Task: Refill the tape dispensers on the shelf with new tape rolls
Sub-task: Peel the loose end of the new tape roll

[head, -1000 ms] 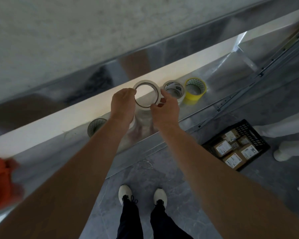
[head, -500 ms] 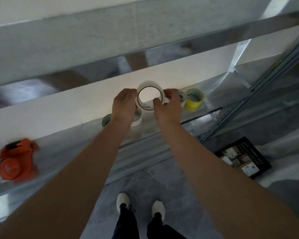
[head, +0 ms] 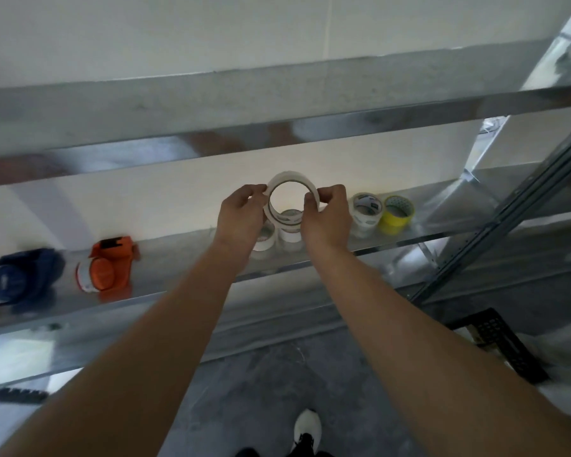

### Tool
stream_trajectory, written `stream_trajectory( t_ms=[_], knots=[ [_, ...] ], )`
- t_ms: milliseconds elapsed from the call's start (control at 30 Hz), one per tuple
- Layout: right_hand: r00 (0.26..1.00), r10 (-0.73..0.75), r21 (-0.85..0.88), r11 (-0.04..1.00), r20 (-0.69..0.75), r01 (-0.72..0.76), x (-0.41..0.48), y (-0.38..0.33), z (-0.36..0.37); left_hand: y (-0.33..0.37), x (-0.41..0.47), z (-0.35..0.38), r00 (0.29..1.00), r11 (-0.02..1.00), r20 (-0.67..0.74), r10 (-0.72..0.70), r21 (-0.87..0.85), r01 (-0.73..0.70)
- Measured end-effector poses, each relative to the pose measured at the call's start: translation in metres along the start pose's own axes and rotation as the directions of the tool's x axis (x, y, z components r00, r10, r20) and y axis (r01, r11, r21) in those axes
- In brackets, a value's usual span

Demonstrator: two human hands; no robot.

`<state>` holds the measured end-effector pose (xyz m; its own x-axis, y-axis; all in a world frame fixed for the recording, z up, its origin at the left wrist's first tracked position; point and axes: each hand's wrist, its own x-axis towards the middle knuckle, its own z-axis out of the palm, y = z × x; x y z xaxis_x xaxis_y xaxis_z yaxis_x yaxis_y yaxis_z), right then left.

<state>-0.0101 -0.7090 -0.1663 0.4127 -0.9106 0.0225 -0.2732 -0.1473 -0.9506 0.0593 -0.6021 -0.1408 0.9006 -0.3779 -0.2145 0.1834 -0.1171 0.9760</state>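
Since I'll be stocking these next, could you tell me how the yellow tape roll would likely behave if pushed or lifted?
The yellow tape roll appears to lie flat on the metal shelf, so a push probably slides it. Its hollow core suggests it lifts lightly.

A: How are the arms seen dressed?
B: The left forearm (head: 165,324) and right forearm (head: 393,318) are shown bare, as are the left hand (head: 241,219) and right hand (head: 328,216).
A: And below?
B: A white shoe (head: 307,425) with dark laces and dark trousers (head: 248,452) are glimpsed.

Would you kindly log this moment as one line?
left hand grips white tape roll | right hand grips it too | orange dispenser, blue dispenser on shelf
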Motion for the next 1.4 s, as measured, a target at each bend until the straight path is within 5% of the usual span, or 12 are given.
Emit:
stream_trajectory(
  t_ms=[367,767,1400],
  knots=[
    [0.997,-0.067,0.017,0.998,0.046,0.066,-0.103,-0.044,0.033,0.000,-0.048,-0.105,0.998,0.999,-0.041,0.046,0.030,-0.045],
    [0.955,-0.254,0.009,0.967,0.154,0.255,-0.211,-0.108,0.088,0.014,-0.108,-0.238,0.951,0.954,-0.116,0.285,0.135,-0.269],
    [0.861,-0.319,0.106,0.947,0.396,0.302,-0.254,-0.146,0.211,0.019,-0.096,-0.359,0.884,0.959,-0.390,0.258,0.212,-0.187]
  ],
)
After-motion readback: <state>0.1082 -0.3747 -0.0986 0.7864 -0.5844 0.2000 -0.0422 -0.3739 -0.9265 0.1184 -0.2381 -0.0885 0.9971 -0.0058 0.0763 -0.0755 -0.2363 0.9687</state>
